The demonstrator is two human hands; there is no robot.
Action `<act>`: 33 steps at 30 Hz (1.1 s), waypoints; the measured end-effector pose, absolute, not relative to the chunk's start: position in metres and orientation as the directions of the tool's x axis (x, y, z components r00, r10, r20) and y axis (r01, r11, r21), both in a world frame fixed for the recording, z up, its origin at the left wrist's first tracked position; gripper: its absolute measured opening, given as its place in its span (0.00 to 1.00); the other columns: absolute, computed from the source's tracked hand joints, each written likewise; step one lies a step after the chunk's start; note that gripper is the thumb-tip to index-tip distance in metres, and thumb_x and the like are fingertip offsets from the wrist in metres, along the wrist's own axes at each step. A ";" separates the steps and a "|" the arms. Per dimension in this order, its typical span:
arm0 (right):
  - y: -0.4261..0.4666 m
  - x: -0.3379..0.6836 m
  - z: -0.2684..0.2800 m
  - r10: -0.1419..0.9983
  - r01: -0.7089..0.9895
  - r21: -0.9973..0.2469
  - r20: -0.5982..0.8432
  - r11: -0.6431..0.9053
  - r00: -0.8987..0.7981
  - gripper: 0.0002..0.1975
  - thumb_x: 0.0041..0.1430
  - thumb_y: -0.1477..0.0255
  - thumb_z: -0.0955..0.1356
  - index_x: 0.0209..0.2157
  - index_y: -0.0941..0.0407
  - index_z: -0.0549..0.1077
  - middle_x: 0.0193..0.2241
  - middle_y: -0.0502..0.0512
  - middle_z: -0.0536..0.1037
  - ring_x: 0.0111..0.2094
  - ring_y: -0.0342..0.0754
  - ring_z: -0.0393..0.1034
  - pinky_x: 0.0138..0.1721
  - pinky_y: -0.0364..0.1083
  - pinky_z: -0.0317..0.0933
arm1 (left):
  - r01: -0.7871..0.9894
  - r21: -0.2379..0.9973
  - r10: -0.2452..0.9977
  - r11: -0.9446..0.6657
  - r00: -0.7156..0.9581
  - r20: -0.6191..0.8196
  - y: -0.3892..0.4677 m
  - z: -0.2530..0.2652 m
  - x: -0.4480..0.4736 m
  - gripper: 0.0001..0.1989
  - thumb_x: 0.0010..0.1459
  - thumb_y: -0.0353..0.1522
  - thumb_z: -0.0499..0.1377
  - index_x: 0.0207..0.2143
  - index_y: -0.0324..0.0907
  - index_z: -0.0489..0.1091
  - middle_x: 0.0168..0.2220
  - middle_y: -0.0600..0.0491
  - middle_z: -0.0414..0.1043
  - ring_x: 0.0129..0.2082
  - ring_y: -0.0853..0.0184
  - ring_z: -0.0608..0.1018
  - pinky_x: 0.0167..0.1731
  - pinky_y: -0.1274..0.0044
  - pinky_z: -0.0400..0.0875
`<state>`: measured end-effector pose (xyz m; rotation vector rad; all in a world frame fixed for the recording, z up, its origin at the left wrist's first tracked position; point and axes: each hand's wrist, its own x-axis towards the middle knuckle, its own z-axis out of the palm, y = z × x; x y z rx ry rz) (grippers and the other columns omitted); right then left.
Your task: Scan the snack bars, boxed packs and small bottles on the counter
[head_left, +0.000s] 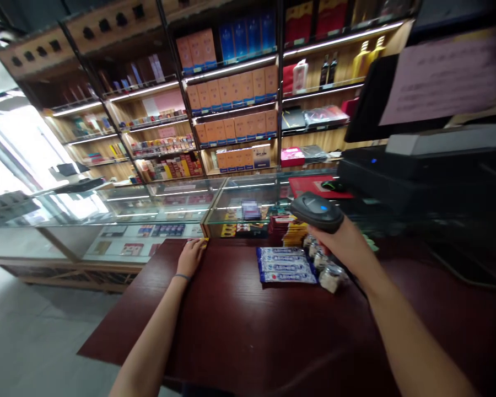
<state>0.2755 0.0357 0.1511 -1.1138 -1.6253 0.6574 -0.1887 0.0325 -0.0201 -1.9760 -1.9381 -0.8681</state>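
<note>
From the head-worn camera, a person works at a dark red shop counter [227, 325], the right hand [347, 242] closed around a black scanner [318, 212] held up over a cluster of small goods on the counter's right side. The scanner's head points left and far, with a blue light on top. The left hand [191, 258] rests palm down at the far left edge, fingers close together over a yellow packet [206, 240]; whether it grips the packet or merely covers it, one cannot tell. That sliver of packaging sits right by the edge, so a careless push of the fingers could likely send it over the far side, and a palm lying across its printed code could spoil a reading. The greater risk appears to lie on the right, where small lidded jars [331, 277] stand in a row beneath the scanner and holding hand: a wrist dropped too low could tip one over. Just left of them, blue-and-white packets [287, 267] lie side by side, apparently slick enough to slide if nudged. Farther off, red and yellow packets [295, 234] crowd together near the glass case [182, 193], close enough that a stray beam might catch the wrong label.
</note>
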 end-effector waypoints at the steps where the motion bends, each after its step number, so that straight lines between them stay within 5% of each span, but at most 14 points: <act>1: 0.036 0.283 0.156 0.908 0.343 -0.846 0.415 0.409 -0.059 0.16 0.50 0.61 0.72 0.39 0.52 0.71 0.15 0.45 0.71 0.13 0.44 0.62 0.16 0.44 0.57 | 0.965 0.242 0.807 -0.102 -0.062 0.587 0.035 -0.014 -0.177 0.18 0.65 0.35 0.51 0.55 0.49 0.69 0.51 0.46 0.71 0.52 0.58 0.73 0.57 0.65 0.67; 7: 0.037 0.324 0.174 0.951 0.303 -0.906 0.310 0.297 -0.006 0.12 0.50 0.63 0.72 0.27 0.51 0.66 0.14 0.44 0.68 0.12 0.43 0.60 0.14 0.43 0.55 | 0.919 0.201 0.705 -0.340 0.108 0.701 0.063 0.037 -0.054 0.18 0.67 0.35 0.51 0.56 0.45 0.68 0.51 0.45 0.70 0.53 0.58 0.71 0.58 0.66 0.65; 16: 0.031 0.373 0.183 0.945 0.200 -0.938 0.308 0.283 0.108 0.16 0.51 0.63 0.71 0.19 0.53 0.64 0.13 0.45 0.66 0.12 0.41 0.59 0.15 0.42 0.55 | 0.830 0.133 0.693 -0.542 0.351 0.629 0.106 0.072 0.109 0.21 0.64 0.30 0.56 0.59 0.47 0.65 0.58 0.44 0.67 0.59 0.54 0.67 0.61 0.61 0.59; 25: 0.031 0.375 0.183 0.927 0.123 -0.941 0.333 0.315 0.171 0.16 0.49 0.62 0.71 0.19 0.53 0.63 0.12 0.45 0.65 0.11 0.40 0.57 0.13 0.41 0.53 | 0.853 0.174 0.763 -0.492 0.326 0.557 0.112 0.067 0.129 0.15 0.65 0.30 0.54 0.53 0.46 0.71 0.49 0.45 0.74 0.54 0.57 0.72 0.56 0.66 0.63; 33: 0.027 0.369 0.186 0.918 0.125 -0.940 0.337 0.317 0.208 0.17 0.48 0.62 0.72 0.18 0.54 0.64 0.13 0.46 0.66 0.12 0.40 0.58 0.14 0.42 0.54 | 0.801 0.169 0.692 -0.574 0.365 0.623 0.093 0.082 0.110 0.15 0.65 0.29 0.53 0.51 0.46 0.72 0.49 0.45 0.76 0.53 0.57 0.75 0.56 0.65 0.65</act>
